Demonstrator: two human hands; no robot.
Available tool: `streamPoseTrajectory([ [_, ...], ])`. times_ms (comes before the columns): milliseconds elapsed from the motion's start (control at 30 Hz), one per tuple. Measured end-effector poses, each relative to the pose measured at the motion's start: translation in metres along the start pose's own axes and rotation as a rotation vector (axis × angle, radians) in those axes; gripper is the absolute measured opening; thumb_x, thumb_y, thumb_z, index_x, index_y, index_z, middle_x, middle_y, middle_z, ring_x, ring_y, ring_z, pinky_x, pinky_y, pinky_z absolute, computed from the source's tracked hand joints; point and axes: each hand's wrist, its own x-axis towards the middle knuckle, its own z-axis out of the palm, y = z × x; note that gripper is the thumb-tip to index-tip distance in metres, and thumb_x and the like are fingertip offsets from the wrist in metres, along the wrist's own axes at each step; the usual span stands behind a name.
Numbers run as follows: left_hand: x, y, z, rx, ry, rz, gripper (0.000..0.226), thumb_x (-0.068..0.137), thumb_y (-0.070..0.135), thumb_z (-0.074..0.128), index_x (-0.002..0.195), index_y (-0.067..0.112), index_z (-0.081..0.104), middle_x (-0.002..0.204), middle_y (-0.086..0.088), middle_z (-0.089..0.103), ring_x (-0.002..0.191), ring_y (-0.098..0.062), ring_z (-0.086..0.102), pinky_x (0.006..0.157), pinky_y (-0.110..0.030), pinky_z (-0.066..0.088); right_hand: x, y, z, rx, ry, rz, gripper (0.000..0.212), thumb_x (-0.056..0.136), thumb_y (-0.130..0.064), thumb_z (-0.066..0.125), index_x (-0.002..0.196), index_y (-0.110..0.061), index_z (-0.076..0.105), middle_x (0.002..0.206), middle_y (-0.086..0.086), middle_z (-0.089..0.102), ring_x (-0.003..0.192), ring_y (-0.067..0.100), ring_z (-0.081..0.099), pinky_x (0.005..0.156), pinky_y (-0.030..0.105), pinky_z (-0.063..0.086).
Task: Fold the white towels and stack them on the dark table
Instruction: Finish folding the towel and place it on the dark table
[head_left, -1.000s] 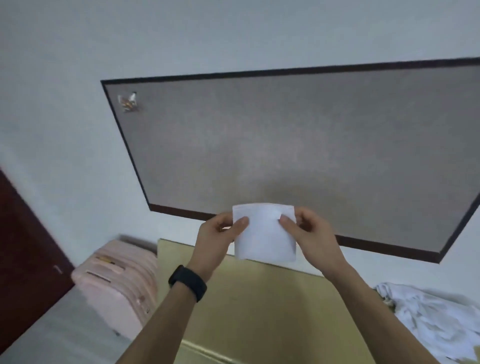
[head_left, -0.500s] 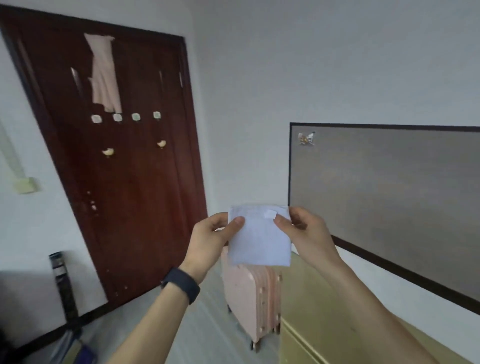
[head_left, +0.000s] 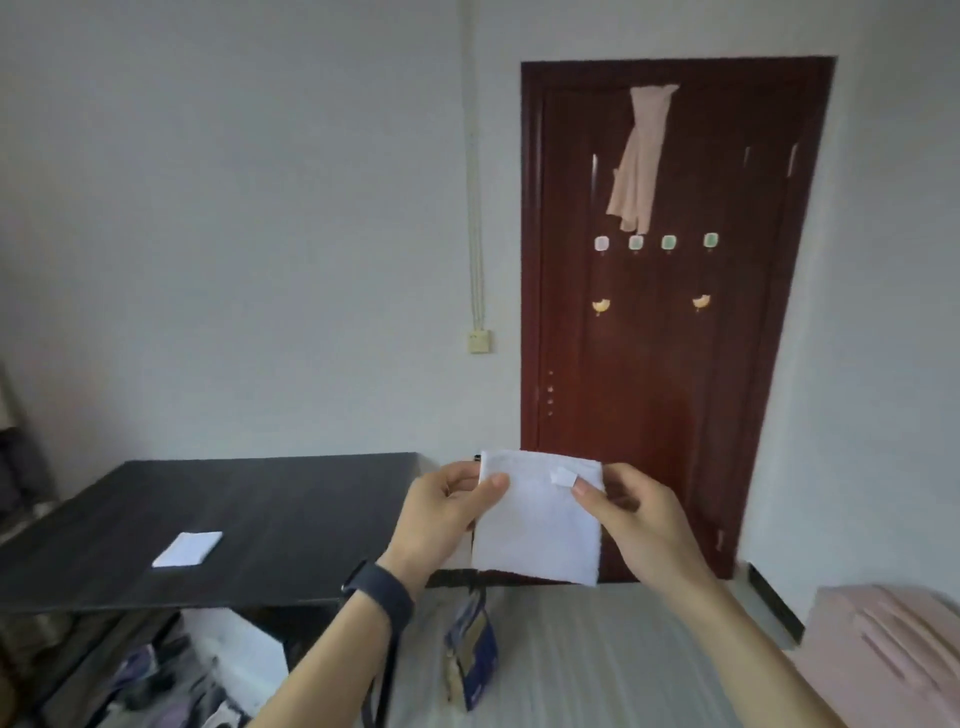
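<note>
I hold a small folded white towel (head_left: 537, 525) up in the air in front of me. My left hand (head_left: 444, 512) pinches its upper left corner, thumb on the front. My right hand (head_left: 631, 512) pinches the upper right corner, next to a small white label. The towel hangs flat below both hands. The dark table (head_left: 291, 499) stands to the left, and another folded white towel (head_left: 188, 548) lies flat on it, well apart from my hands.
A dark red door (head_left: 670, 332) with a pink cloth (head_left: 640, 156) hung on it faces me. A pink suitcase (head_left: 893, 649) stands at the lower right. A blue bag (head_left: 475, 654) sits on the floor; clutter lies under the table.
The view has swung left from the grey board and pink suitcase to the door and the dark table. My hands keep the same hold on the folded towel.
</note>
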Motion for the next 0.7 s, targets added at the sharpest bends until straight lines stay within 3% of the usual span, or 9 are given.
streamPoseTrajectory([
  [167,0.042,-0.03,-0.113,0.036,0.127,-0.032,0.022,0.088,0.032,0.072,0.098,0.013,0.074,0.091,-0.003,0.076,0.085,-0.019,0.073,0.077,-0.035,0.06,0.069,-0.006,0.125,0.049,-0.113,-0.014,0.013,0.088,-0.037,0.072,0.093,-0.025,0.071,0.089,-0.009,0.074,0.086,0.012,0.069,0.079,0.032,0.052],
  [333,0.09,-0.055,-0.202,0.066,0.255,-0.051,0.019,0.088,0.03,0.071,0.096,0.012,0.074,0.088,-0.004,0.076,0.081,-0.017,0.073,0.07,-0.03,0.059,0.139,-0.008,0.231,0.068,-0.213,-0.047,0.019,0.087,-0.042,0.071,0.091,-0.023,0.07,0.088,-0.005,0.072,0.085,0.015,0.066,0.076,0.03,0.05],
  [467,0.132,-0.071,-0.266,0.103,0.341,-0.043,0.017,0.09,0.028,0.07,0.094,0.012,0.074,0.087,-0.004,0.076,0.076,-0.013,0.072,0.062,-0.023,0.055,0.196,-0.005,0.308,0.086,-0.288,-0.066,0.02,0.087,-0.043,0.069,0.087,-0.023,0.069,0.087,-0.001,0.071,0.083,0.019,0.066,0.08,0.045,0.054],
  [567,0.166,-0.086,-0.315,0.136,0.394,-0.063,0.02,0.09,0.032,0.07,0.094,0.013,0.074,0.087,-0.005,0.076,0.076,-0.015,0.072,0.061,-0.023,0.053,0.238,-0.006,0.367,0.108,-0.34,-0.076,0.014,0.089,-0.038,0.069,0.088,-0.024,0.07,0.086,-0.01,0.072,0.084,0.01,0.066,0.08,0.037,0.053],
  [700,0.208,-0.107,-0.379,0.122,0.452,-0.093,0.02,0.09,0.032,0.07,0.093,0.012,0.075,0.083,-0.002,0.075,0.072,-0.012,0.07,0.06,-0.023,0.051,0.286,-0.008,0.443,0.121,-0.397,-0.068,0.014,0.089,-0.038,0.069,0.089,-0.024,0.069,0.088,-0.01,0.072,0.086,0.01,0.067,0.079,0.032,0.052],
])
